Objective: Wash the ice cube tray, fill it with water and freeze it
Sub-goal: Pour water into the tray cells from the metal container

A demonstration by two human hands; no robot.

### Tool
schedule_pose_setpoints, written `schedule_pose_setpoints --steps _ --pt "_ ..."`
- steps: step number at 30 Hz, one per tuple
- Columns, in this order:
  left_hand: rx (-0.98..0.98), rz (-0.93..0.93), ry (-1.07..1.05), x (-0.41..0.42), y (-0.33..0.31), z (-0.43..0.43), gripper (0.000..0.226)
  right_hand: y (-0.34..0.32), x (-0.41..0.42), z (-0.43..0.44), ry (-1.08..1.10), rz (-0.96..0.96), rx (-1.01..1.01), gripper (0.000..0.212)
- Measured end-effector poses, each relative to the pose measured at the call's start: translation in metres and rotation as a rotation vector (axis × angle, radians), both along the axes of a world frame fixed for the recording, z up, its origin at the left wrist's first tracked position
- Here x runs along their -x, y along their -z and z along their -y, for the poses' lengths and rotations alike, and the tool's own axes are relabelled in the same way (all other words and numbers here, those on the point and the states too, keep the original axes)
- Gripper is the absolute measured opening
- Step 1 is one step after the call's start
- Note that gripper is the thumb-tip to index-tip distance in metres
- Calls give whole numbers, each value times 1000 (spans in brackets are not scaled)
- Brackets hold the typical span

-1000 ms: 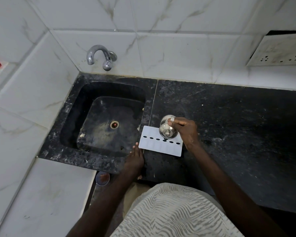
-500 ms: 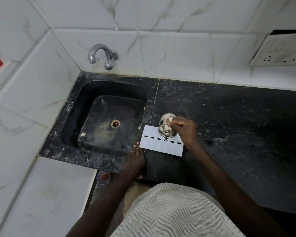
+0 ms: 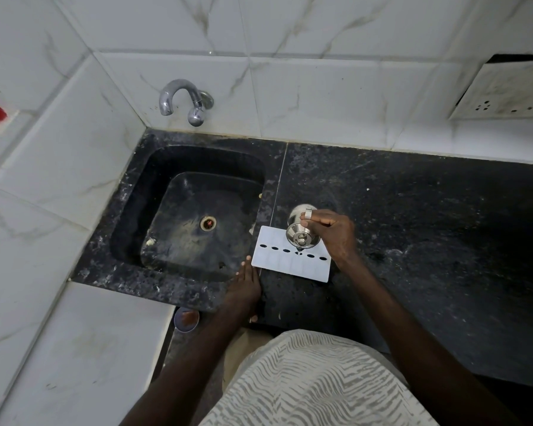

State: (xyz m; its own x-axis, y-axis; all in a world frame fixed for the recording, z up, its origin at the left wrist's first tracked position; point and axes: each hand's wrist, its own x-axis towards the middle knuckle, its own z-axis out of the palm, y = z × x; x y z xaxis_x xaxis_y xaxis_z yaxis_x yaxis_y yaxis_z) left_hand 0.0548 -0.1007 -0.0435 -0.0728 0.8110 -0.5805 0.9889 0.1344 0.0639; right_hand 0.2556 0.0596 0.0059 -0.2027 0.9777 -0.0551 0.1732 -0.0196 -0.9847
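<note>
A white ice cube tray (image 3: 290, 265) with a flat lid and a row of several oval holes lies on the black counter just right of the sink. My right hand (image 3: 336, 232) grips a small steel cup (image 3: 300, 229), tipped over the tray's far edge, and a thin stream of water falls from the cup's rim into one of the middle holes. My left hand (image 3: 243, 287) rests flat on the counter, fingertips touching the tray's near-left corner.
A black stone sink (image 3: 136, 210) with a drain (image 3: 208, 223) lies to the left, a chrome tap (image 3: 182, 99) on the tiled wall above it. A socket plate (image 3: 502, 93) sits at the upper right. Dark counter (image 3: 428, 226) stretches right.
The cup stays tipped over the tray and has shifted only slightly. My left hand has not moved.
</note>
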Motion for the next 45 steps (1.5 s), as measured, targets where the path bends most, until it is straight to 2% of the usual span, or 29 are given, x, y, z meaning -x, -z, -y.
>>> schedule_pose_setpoints --steps 2,8,11,13,20,25,29,45 --pt "-11 0 -5 0 1 0 76 0 1 -2 15 -13 40 22" --pt "-23 6 3 0 3 -1 79 3 12 -11 159 -66 331 21" --pt "-26 4 -1 1 4 -1 72 4 18 -9 180 -64 373 23" --pt "-20 -3 1 0 4 -1 70 2 20 -6 156 -37 343 21" --pt "-6 -8 -10 -2 2 1 88 -3 30 0 4 115 150 14" --pt "-13 -7 -10 -2 2 0 78 -5 38 5 -45 135 42 17" --pt "-32 2 -17 0 4 -2 66 -5 42 10 -51 117 20 18" --pt "-2 -15 -11 -1 5 1 73 -4 47 12 -51 130 -28 17"
